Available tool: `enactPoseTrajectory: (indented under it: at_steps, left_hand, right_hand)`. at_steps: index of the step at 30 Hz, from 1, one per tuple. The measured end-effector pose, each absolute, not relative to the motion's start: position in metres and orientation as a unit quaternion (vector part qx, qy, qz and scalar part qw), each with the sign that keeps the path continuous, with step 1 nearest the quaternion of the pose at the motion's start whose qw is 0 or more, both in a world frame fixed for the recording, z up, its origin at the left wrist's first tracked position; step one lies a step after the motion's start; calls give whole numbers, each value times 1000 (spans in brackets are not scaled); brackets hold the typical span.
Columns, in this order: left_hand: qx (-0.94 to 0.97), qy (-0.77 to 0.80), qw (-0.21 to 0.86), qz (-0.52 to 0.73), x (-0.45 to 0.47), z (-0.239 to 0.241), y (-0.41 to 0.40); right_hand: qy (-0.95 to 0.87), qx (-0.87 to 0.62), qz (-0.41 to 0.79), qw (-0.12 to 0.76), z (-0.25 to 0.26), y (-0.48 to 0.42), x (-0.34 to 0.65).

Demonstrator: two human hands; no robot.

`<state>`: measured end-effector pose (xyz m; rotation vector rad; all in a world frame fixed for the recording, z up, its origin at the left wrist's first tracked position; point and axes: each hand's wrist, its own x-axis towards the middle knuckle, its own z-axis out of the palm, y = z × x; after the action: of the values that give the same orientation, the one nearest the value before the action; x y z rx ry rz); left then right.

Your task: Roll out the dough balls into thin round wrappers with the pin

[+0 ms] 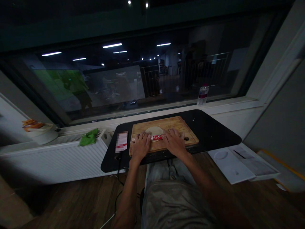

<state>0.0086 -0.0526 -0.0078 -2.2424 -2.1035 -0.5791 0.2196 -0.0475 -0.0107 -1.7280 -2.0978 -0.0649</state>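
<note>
A wooden cutting board [181, 125] lies on a small black table [214, 130]. On the board is a flat pale round of dough [154, 129]. A red and white cylinder [157, 137], like a can or bottle, lies across the dough's near edge. My left hand [140, 146] rests palm down on its left end, and my right hand [175, 142] rests palm down on its right end. The fingers of both hands are stretched out flat over it.
A red and white packet [122, 141] lies on the table left of the board. A green cloth [89, 137] sits on the white radiator. A plastic bottle [202, 94] stands on the window sill. White boxes [240, 162] lie on the floor at the right.
</note>
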Motion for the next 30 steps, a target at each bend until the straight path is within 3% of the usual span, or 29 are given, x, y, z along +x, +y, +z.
enactPoseTrajectory:
  at_steps: [9, 30]
  left_hand:
    - [-708, -679, 39, -190, 9, -11, -53]
    - [-709, -683, 5, -176, 9, -8, -56]
  right_hand:
    - [-747, -634, 54, 195, 10, 1, 210]
    - [-821, -539, 42, 181, -13, 3, 230]
